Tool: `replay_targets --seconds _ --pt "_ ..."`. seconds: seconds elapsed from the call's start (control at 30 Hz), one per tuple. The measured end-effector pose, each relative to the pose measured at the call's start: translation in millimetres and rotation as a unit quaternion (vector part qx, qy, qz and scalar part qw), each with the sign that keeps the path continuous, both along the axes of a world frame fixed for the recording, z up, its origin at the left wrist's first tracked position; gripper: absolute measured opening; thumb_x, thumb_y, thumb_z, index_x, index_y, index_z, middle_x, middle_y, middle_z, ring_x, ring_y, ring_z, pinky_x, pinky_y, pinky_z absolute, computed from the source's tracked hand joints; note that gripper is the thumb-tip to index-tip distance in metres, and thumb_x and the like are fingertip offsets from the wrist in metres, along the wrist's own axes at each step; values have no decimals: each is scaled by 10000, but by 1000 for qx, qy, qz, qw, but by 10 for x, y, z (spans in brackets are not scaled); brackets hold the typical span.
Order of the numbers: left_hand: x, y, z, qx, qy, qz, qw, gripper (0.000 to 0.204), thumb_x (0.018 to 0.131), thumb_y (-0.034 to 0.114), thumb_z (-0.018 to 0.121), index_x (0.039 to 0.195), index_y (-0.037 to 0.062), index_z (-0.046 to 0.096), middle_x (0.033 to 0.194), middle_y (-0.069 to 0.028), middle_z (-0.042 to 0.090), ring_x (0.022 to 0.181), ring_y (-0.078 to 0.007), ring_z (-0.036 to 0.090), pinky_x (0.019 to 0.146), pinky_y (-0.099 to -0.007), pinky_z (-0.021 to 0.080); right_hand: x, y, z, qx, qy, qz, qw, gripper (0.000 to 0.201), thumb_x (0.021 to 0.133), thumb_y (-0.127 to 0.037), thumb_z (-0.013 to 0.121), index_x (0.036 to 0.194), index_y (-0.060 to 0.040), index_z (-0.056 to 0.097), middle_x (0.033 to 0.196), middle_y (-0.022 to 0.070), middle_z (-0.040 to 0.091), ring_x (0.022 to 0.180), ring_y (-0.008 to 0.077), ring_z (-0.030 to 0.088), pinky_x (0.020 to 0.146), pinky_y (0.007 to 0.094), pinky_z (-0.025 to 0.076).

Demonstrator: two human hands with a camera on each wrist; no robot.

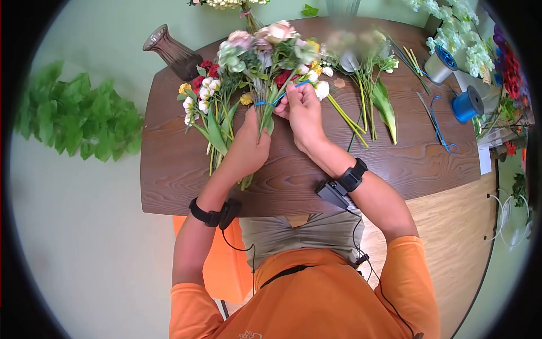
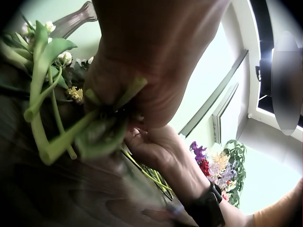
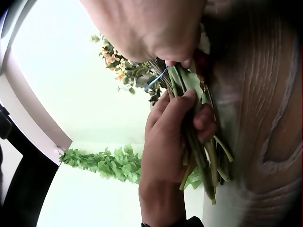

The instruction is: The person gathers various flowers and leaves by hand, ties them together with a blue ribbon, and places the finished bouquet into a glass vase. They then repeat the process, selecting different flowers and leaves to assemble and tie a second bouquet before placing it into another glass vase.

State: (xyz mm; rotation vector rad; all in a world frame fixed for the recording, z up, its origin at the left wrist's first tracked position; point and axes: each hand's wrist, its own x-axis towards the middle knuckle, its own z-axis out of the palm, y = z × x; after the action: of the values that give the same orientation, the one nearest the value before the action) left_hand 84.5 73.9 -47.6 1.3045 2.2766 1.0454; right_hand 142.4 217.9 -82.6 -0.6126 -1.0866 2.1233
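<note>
While my left hand (image 1: 248, 144) grips the stems of a mixed bouquet (image 1: 265, 53) over the table (image 1: 361, 181), my right hand (image 1: 306, 116) pinches a blue ribbon (image 1: 264, 103) just beside it. The ribbon crosses the stems right above my left fingers; I cannot tell whether it goes all the way round. White, red and yellow flowers (image 1: 206, 93) lie to the bouquet's left, near a tilted vase (image 1: 175, 53), and a blue spool (image 1: 464, 108) stands well apart at the right.
</note>
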Motion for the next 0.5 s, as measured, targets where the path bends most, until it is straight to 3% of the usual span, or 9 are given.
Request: replay_targets --seconds 0.03,0.1,0.2,0.3,0.37,0.43,0.5 --pt "0 -10 -48 -1 0 -2 1000 575 977 28 491 1492 -100 270 1189 -281 633 1070 -350 670 893 -403 519 4 2 0 6 3 1 1000 207 1084 -245 540 977 -75 489 802 11 586 652 92 589 639 264 539" --pt "65 12 -49 51 33 -5 998 653 948 17 468 1523 -106 185 1293 -389 524 1124 -523 590 944 -515 494 11 -2 1 10 5 2 1000 203 1088 -247 532 977 -82 494 809 4 588 673 89 586 671 267 549" --pt "141 58 -165 -12 43 45 998 720 937 11 479 1552 -112 125 1341 -391 505 1168 -522 573 990 -503 477 -13 -6 -29 -8 9 -10 1000 192 1092 -242 524 1004 -73 499 830 13 585 688 92 579 686 271 554" --pt "127 68 -308 37 120 29 992 766 927 1 488 1569 -108 85 1374 -390 492 1182 -526 567 991 -497 476 -32 -3 -93 -18 -2 -28 999 218 1079 -239 548 987 -48 494 802 23 574 645 94 573 626 271 522" --pt "65 66 -353 54 119 21 991 764 934 3 486 1568 -111 77 1379 -392 488 1184 -529 563 986 -499 479 -27 -11 -115 9 17 0 1000 183 1083 -238 546 1049 -58 530 854 10 570 726 92 556 724 276 540" --pt "44 48 -363 72 119 13 990 761 941 5 484 1568 -115 69 1383 -394 484 1187 -532 559 980 -502 482 -27 -31 -107 20 24 8 999 176 1078 -237 559 1053 -64 541 867 5 569 737 91 556 732 268 530" --pt "78 52 -269 54 36 19 998 755 967 38 496 1565 -119 62 1343 -407 510 1152 -539 576 948 -512 494 -30 -40 -107 33 31 15 999 169 1073 -236 571 1057 -69 553 880 0 567 748 90 555 740 261 519"
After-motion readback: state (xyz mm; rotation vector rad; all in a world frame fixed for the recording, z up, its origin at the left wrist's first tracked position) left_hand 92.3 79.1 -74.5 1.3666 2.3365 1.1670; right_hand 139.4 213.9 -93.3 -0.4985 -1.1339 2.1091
